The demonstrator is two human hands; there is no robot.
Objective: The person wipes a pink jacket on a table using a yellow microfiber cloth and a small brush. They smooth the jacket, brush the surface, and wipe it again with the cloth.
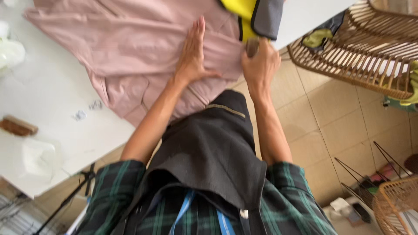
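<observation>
While the left hand [191, 58] lies flat and open, fingers together, pressing on the pink garment [130, 48], the right hand [260, 65] is closed around a small brown object [252, 46] at the garment's edge; what that object is cannot be told. Garment is spread on the white surface [48, 100], partly overhanging its near edge. Yellow-and-grey cloth [254, 15] lies just beyond the right hand. Wooden brush [17, 126] sits far left; rattan rack [365, 52] stands over the tiled floor [322, 117].

Garment [130, 48] on table [52, 100]; left hand [193, 54] on it, right hand [260, 65] at table edge; rattan rack [357, 52] right
</observation>
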